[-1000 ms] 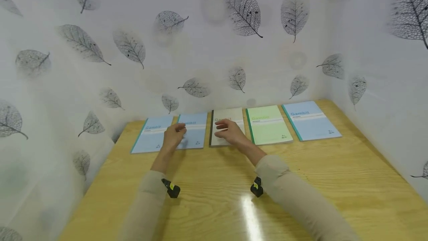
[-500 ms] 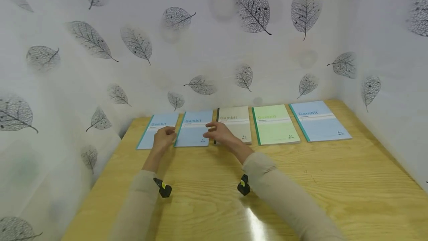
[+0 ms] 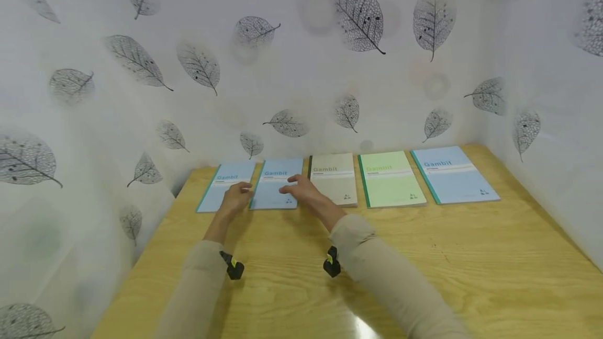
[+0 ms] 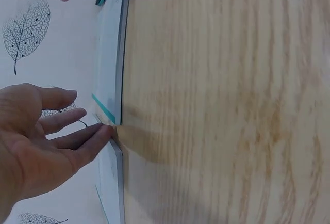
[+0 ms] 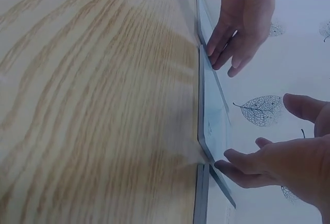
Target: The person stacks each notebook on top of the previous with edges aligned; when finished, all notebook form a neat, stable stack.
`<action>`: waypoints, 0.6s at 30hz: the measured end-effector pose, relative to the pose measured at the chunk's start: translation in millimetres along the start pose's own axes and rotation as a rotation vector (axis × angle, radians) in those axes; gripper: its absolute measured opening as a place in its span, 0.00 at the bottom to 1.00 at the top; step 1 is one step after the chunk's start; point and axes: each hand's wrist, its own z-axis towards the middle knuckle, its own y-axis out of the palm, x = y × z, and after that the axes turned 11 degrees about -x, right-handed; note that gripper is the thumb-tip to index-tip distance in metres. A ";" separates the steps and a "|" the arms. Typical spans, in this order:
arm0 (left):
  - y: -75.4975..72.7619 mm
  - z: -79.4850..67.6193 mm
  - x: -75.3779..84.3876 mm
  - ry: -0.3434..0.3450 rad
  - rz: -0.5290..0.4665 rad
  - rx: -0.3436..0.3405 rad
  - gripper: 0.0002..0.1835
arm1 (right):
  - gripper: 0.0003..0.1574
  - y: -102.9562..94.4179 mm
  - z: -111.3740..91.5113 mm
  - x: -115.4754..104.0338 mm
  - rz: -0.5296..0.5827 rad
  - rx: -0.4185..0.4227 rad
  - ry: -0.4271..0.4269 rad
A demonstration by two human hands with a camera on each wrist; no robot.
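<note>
Second from the left in a row of notebooks lies a blue notebook [image 3: 278, 187], between my two hands. My left hand [image 3: 235, 200] is at its left edge, fingers loosely bent, partly over the leftmost blue notebook [image 3: 216, 192]. In the left wrist view the fingertips [image 4: 105, 131] are at the gap between those two notebooks. At the right edge, my right hand [image 3: 308, 192] has thumb and fingers spread, beside the grey notebook [image 3: 334, 187]. The right wrist view puts its fingertips [image 5: 221, 165] at the corner of the blue notebook. Neither hand grips anything.
Farther right lie a green notebook [image 3: 391, 184] and another blue notebook [image 3: 457, 179]. All rest flat near the back edge of the wooden table [image 3: 400, 255]. A white leaf-print curtain [image 3: 306, 82] stands behind and at both sides.
My right hand has moved left from over the grey notebook to the second blue notebook's right edge. My left hand has shifted slightly left, to its left edge. The view has shifted slightly.
</note>
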 end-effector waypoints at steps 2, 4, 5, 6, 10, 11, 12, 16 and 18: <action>0.3 -0.2 1.4 0.005 0.015 -0.007 0.26 | 0.37 1.7 0.3 0.3 -0.003 -0.002 0.013; 1.0 -0.9 3.6 0.008 0.018 -0.019 0.26 | 0.36 2.3 0.2 1.8 -0.005 -0.011 0.017; 1.8 -1.3 4.9 0.008 0.017 -0.026 0.27 | 0.36 2.2 -0.4 2.8 -0.002 -0.019 0.018; 2.5 -1.7 6.3 0.009 0.020 -0.031 0.27 | 0.36 1.9 -1.4 3.5 0.000 -0.028 0.015; 4.8 -2.8 11.0 0.014 0.011 -0.047 0.28 | 0.36 0.6 -3.5 6.1 0.017 -0.057 -0.002; 5.0 -2.3 11.7 0.013 0.013 -0.050 0.28 | 0.35 0.6 -4.0 6.5 0.020 -0.063 -0.004; 5.1 -1.6 11.9 0.010 0.010 -0.049 0.29 | 0.35 0.9 -4.2 6.9 0.019 -0.064 -0.005; 2.4 4.7 10.1 -0.047 -0.064 -0.026 0.30 | 0.33 4.3 -5.7 7.9 0.015 -0.070 -0.008; 0.8 7.9 8.5 -0.083 -0.142 -0.001 0.31 | 0.32 6.1 -5.9 8.1 0.014 -0.069 -0.008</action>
